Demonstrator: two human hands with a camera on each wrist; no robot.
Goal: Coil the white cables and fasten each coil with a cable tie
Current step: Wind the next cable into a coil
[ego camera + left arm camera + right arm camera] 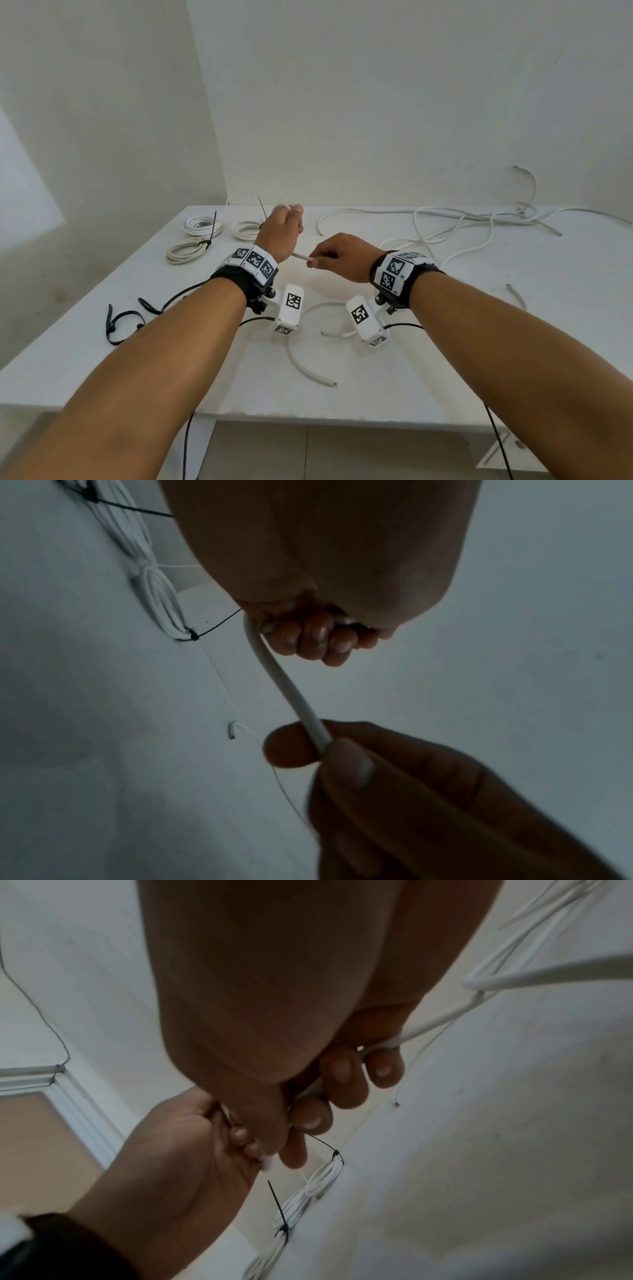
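My left grip (281, 230) is clenched round one end of a white cable (288, 688), fingers (313, 639) curled tight so the start of the coil has an anchor. My right grip (337, 257) pinches the same cable between thumb and forefinger a little further along, keeping that short stretch taut between the hands. I judge this hold lets me feed the next loop into the left fist without the cable twisting away. From the right grip the cable trails off toward the loose cables (479, 219) lying tangled across the far right of the bench (445, 377); how many strands are in that tangle I cannot tell.

At the far left of the bench I count three finished coils (202, 226), each cinched with a black cable tie (213, 224), grouped together, I think, to keep done work apart from the tangle. Spare black cable ties (120, 323) lie at the near left edge, within reach of my left hand; their number is unclear. One short curved offcut of cable (308, 370) lies on the bench below my wrists.
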